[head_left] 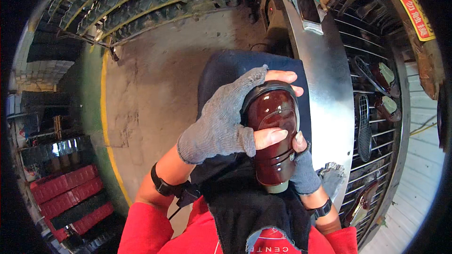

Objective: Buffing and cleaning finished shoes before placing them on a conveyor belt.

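Observation:
Over my lap, a glossy dark red shoe [273, 113] is held between both hands, its rounded toe pointing away from me. A black sole edge curves round the toe, and a pale piece shows at the near end. My left hand [223, 120], in a grey glove with bare fingertips, wraps the shoe's left side; its thumb lies across the upper and its fingers reach over the toe. On the right side, my right hand [305, 169], gloved alike, grips the shoe near the strap, thumb against its edge. The shoe hides most of the right fingers.
To the right runs a metal bench [325, 75] with a dark flat device [308, 7] at its far end. Beyond it, a wire rack [372, 178] carries a black sole [364, 127] and several red shoe pieces [382, 76]. Shelves of shoes [165, 0] stand far left, red boxes [70, 188] near left.

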`<state>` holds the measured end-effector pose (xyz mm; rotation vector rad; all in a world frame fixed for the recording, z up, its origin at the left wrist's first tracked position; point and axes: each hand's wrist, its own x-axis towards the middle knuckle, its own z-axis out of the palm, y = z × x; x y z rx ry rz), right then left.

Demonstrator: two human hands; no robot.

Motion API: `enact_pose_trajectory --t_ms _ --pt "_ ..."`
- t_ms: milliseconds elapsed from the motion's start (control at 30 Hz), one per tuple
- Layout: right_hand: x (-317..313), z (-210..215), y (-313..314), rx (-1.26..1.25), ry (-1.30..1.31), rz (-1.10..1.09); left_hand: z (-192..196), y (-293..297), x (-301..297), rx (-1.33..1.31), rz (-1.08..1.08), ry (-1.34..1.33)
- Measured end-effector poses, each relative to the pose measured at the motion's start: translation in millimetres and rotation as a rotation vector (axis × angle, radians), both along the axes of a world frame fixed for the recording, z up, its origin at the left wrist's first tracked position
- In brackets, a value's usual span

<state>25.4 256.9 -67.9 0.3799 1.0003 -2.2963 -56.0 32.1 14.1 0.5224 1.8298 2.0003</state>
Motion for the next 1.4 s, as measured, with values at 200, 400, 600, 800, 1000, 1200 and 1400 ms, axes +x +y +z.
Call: enact_pose_trajectory --t_ms 200,400,600,800,1000,1200,1400 --pt "-2 17 7 0.158 0.058 0.164 6 8 26 0.173 0.098 -0.144" --pt "-15 25 29 0.342 0.599 0.324 15 -14 38 0.354 0.294 0.014" --pt "22 57 50 0.215 0.127 0.124 -9 -1 29 0.523 0.296 0.092" --pt "-46 81 103 0.594 0.388 -0.002 -24 -7 19 0.359 -0.338 -0.15" --pt "-81 62 86 0.888 0.773 0.357 -63 69 5 0.12 0.124 -0.255" --pt "-83 73 70 0.984 0.821 0.433 -67 73 13 0.02 0.314 -0.08" --pt "-76 70 58 1.104 1.097 0.331 -55 62 24 -0.032 0.263 0.003"
